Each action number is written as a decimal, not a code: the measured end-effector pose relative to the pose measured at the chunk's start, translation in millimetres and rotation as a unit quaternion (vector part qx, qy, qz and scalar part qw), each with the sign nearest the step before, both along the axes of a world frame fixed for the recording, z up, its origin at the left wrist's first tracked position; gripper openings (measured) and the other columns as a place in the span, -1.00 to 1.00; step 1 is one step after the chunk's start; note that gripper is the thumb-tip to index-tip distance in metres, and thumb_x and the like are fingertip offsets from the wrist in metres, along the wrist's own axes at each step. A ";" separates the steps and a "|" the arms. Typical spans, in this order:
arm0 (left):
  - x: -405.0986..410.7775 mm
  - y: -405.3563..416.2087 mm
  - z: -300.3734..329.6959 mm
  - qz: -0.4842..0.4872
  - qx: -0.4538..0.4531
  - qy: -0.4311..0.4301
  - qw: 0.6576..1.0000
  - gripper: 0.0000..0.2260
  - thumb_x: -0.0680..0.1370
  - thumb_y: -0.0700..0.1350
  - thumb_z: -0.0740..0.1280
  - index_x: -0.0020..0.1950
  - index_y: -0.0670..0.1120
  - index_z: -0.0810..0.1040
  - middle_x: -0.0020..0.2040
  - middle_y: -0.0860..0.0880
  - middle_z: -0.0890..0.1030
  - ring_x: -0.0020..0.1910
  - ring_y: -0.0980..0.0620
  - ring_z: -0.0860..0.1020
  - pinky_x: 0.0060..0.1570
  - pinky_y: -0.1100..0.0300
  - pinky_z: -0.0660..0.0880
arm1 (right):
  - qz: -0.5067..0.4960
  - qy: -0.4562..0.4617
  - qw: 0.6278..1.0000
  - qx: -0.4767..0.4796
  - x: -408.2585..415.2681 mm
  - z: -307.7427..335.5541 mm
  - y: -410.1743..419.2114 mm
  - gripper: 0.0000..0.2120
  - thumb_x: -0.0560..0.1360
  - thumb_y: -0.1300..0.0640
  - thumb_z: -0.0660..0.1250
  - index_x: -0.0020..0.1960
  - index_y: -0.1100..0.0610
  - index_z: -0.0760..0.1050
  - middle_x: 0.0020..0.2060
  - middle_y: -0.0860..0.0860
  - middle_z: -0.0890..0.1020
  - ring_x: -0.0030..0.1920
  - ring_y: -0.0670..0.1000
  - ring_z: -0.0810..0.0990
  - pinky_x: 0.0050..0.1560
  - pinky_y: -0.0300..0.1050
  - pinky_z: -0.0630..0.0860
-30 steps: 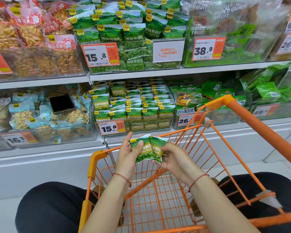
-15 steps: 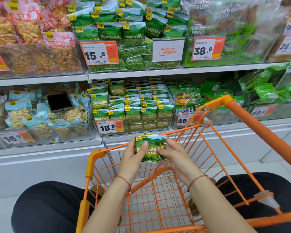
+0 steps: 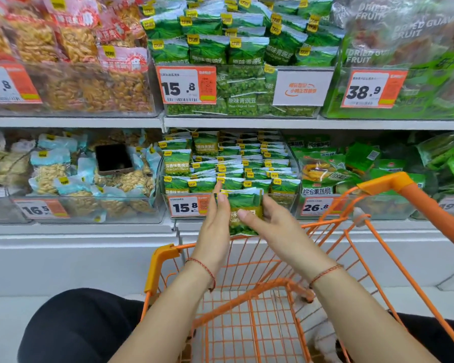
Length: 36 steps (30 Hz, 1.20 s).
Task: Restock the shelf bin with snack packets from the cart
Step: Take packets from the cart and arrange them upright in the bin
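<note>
A small stack of green pea snack packets [image 3: 244, 205] stands upright between my two hands, just in front of the clear shelf bin [image 3: 286, 200] with the 15.8 price tag. My left hand [image 3: 216, 226] presses the stack's left side with straight fingers pointing up. From the right, my right hand [image 3: 273, 229] holds the stack, thumb across its front and fingers behind. The bin holds several rows of the same green packets. Below my arms stands the orange wire cart [image 3: 247, 323]; no packets show on its bottom.
A dark phone [image 3: 113, 158] lies on pale blue nut packets in the bin to the left. Other bins of green snacks fill the right and the upper shelf. The cart's orange handle [image 3: 430, 205] runs up the right. My dark-clothed knees flank the cart.
Both hands have lifted the packets up and forward, from above the cart to the front of the 15.8 bin. The fanned packets are now squared into one upright stack.
</note>
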<state>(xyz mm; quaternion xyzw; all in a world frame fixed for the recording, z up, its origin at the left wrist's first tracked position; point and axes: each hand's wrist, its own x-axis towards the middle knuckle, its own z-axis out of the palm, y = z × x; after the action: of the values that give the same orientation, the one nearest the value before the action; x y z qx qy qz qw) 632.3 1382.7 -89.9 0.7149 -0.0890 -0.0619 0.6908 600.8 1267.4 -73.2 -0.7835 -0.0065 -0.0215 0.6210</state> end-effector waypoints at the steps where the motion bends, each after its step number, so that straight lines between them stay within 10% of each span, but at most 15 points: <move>1: 6.6 0.5 3.2 0.008 -0.006 0.003 1.000 -0.57 0.63 0.13 -0.09 0.52 0.21 0.10 0.47 0.17 0.20 0.39 0.23 0.16 0.17 0.33 0.12 | 0.000 -0.001 1.000 -0.016 9.3 2.5 0.2 -0.17 0.31 -0.34 0.38 0.38 0.18 0.37 0.29 0.02 0.54 0.28 -0.05 0.50 0.32 0.05 0.43; 4: 30.9 4.9 4.8 0.033 -0.044 -0.004 0.998 -0.59 0.64 0.11 -0.06 0.51 0.19 0.12 0.37 0.22 0.23 0.28 0.28 0.17 0.19 0.35 0.12 | -0.021 -0.018 0.999 -0.047 41.8 4.9 1.6 -0.50 0.40 -0.07 0.46 0.21 0.22 0.51 0.03 0.00 0.67 0.05 -0.07 0.63 0.15 -0.05 0.54; 10: 93.5 39.8 -2.0 0.065 -0.005 -0.062 0.996 -0.47 0.56 0.32 0.01 0.49 0.18 0.16 0.47 0.13 0.28 0.42 0.17 0.27 0.37 0.14 0.25 | -0.017 -0.003 1.000 -0.005 101.5 5.4 -1.2 -0.49 0.41 0.03 0.49 0.28 0.08 0.37 0.10 -0.12 0.48 0.10 -0.12 0.48 0.07 -0.31 0.43; 17: 142.8 79.0 -40.6 0.219 0.037 -0.143 0.964 -0.61 0.62 0.16 0.06 0.37 0.02 0.36 0.10 0.14 0.53 0.18 0.14 0.50 0.13 0.29 0.38 | -0.054 -0.020 0.996 -0.074 164.1 9.8 -7.5 -0.12 0.27 -0.21 0.51 0.45 0.13 0.28 0.36 0.07 0.44 0.35 0.06 0.42 0.36 0.11 0.37; 22: 164.3 80.3 -51.3 0.245 0.208 -0.310 0.895 -0.65 0.62 0.00 0.10 0.31 -0.14 0.45 0.11 0.02 0.53 0.17 -0.06 0.45 0.15 0.15 0.28 | -0.046 -0.017 0.995 -0.092 203.0 7.2 4.9 -0.05 0.29 -0.22 0.50 0.50 0.20 0.20 0.42 0.07 0.37 0.40 0.05 0.36 0.42 0.00 0.29; 30: 179.9 65.2 -62.1 0.266 0.208 -0.289 0.896 -0.61 0.62 0.05 0.06 0.32 -0.11 0.44 0.20 -0.02 0.53 0.22 -0.01 0.42 0.19 0.14 0.27 | -0.065 0.018 0.995 -0.075 236.0 -11.8 1.2 -0.17 0.44 -0.01 0.44 0.53 0.19 0.08 0.47 0.09 0.27 0.44 0.02 0.27 0.25 -0.23 0.21; 36: 179.3 60.7 -61.4 0.290 0.189 -0.284 0.894 -0.65 0.62 0.01 0.08 0.29 -0.12 0.45 0.19 0.00 0.53 0.21 0.04 0.41 0.19 0.22 0.25 | -0.071 -0.003 0.981 -0.180 235.6 -17.4 6.3 -0.17 0.42 -0.06 0.45 0.52 0.15 0.10 0.40 0.10 0.38 0.38 0.08 0.37 0.36 -0.03 0.34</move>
<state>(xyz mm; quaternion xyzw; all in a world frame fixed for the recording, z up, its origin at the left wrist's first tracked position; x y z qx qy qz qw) 811.6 1443.4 -151.3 0.8131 -0.0566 0.3316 0.4751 836.5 1273.7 -90.6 -0.8810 0.0431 -0.0661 0.4665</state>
